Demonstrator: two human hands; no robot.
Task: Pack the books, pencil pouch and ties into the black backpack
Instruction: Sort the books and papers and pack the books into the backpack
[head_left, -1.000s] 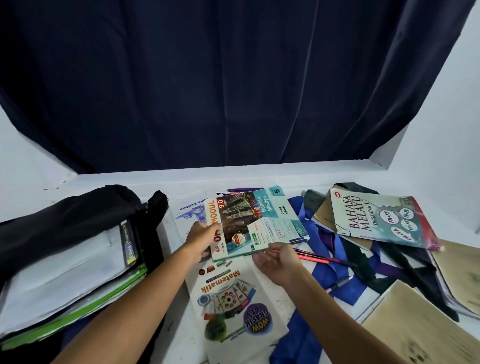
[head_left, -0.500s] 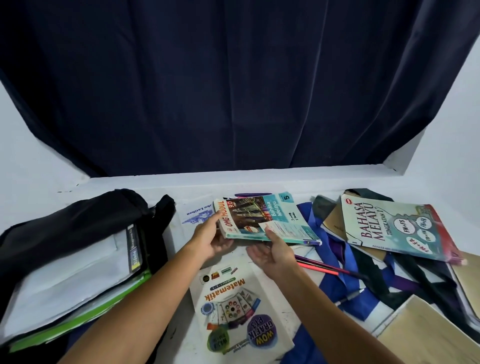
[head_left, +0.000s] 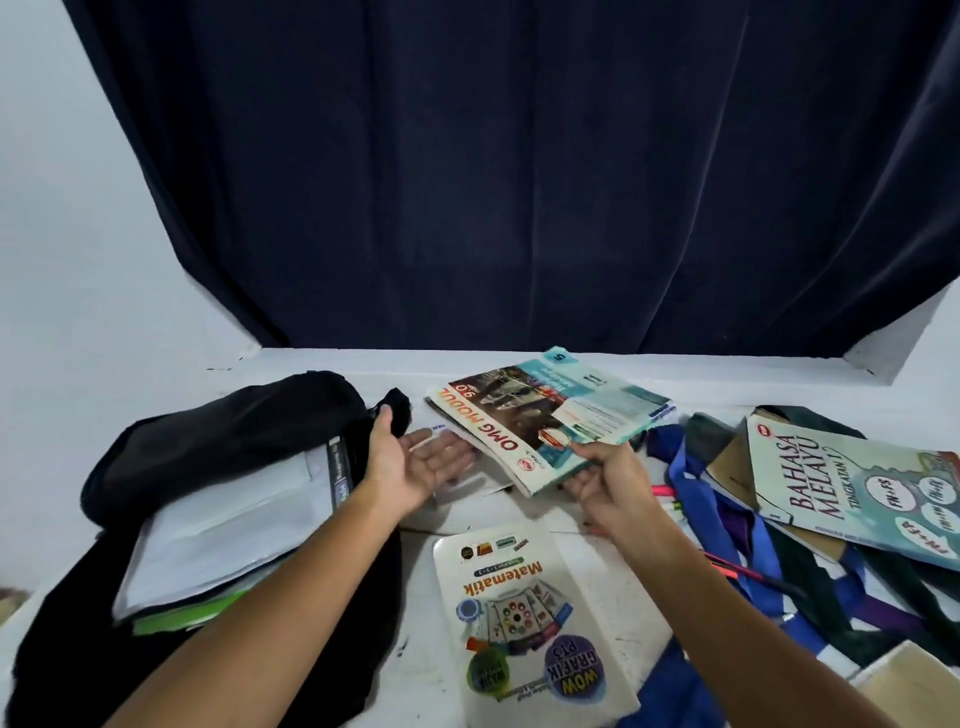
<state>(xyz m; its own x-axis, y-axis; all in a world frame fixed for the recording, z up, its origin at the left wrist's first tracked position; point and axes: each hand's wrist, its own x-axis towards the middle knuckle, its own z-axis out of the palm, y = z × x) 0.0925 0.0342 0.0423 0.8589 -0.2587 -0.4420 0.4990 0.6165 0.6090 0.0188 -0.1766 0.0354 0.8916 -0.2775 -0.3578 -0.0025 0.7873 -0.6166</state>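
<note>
Dark navy curtain (head_left: 519, 182), white walls (head_left: 78, 234)

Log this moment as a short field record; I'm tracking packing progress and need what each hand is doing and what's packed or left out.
left hand: open, palm up, beside the backpack's mouth
right hand: holds OMG Modul book lifted off the table
backpack: open, books already inside
still out: Matematik book, Bahasa Melayu book, ties
pencil pouch: not identifiable
</note>
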